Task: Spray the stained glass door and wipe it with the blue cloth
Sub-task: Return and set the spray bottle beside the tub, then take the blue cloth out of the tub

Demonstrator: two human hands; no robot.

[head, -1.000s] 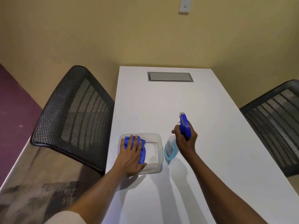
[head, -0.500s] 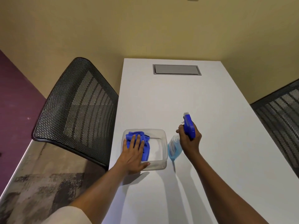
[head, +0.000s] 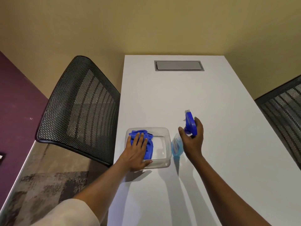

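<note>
A crumpled blue cloth [head: 150, 145] lies in the left half of a clear plastic container [head: 168, 139] on the white table [head: 179, 98]. My left hand [head: 136, 152] lies flat on the cloth, fingers stretched out and thumb over the container's near rim. Just right of the container stands a spray bottle [head: 176, 146] of pale blue liquid with a dark blue trigger head. My right hand [head: 193, 144] is wrapped around its neck below the head, and the nozzle points away from me. No glass door is in view.
A black mesh chair [head: 81, 108] stands tight against the table's left edge, and another mesh chair [head: 285, 110] at the right edge. A grey cable hatch [head: 178, 65] is set into the table's far end by the yellow wall.
Both hands stay where they were, on the cloth and on the bottle. Only the view has shifted a little, and the wall switch has left the top edge.
</note>
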